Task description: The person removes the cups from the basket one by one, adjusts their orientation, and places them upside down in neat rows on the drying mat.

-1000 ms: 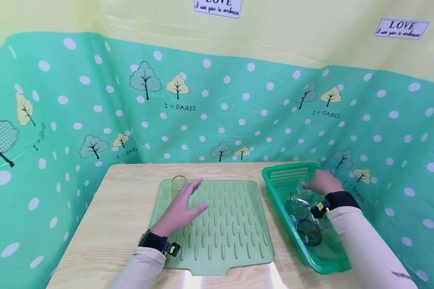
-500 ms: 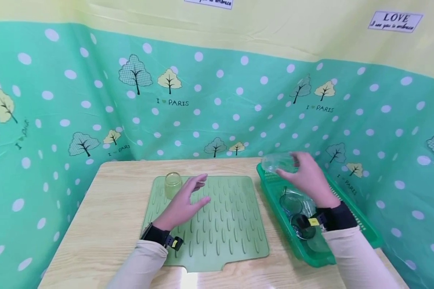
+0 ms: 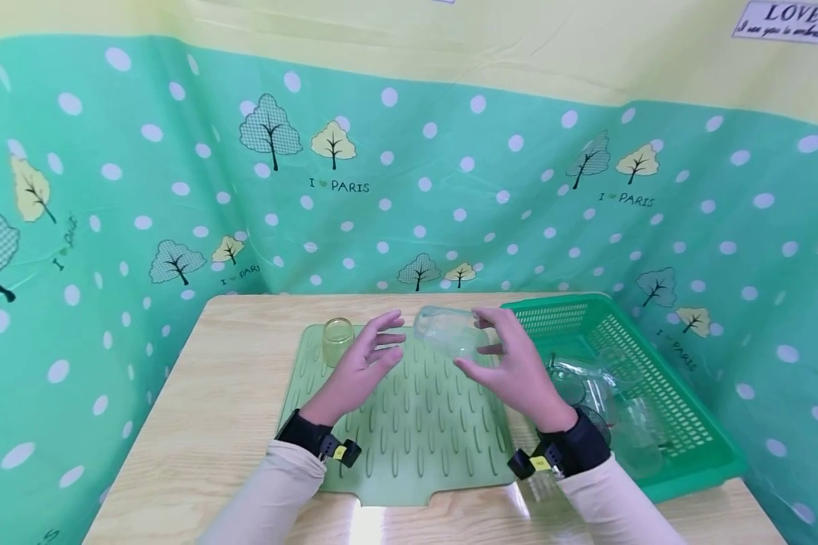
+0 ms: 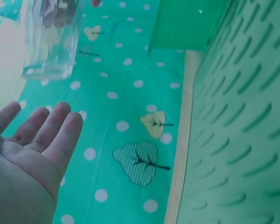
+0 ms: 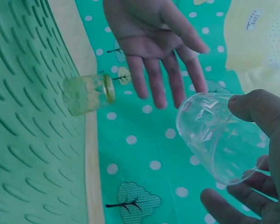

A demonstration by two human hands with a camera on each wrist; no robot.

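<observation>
Carried from the basket (image 3: 688, 454) at right to frame centre, the clear cup (image 3: 446, 333) sits tilted in the right hand's (image 3: 518, 371) curled fingers, while the left hand (image 3: 361, 367) waits flat-open beside it, empty, over the mat (image 3: 436, 446).

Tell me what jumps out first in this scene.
The clear glass held by the right hand above the green ridged mat, with the open left hand beside it. Next, the green basket of glassware at the table's right, and a small jar at the mat's far left corner.
</observation>
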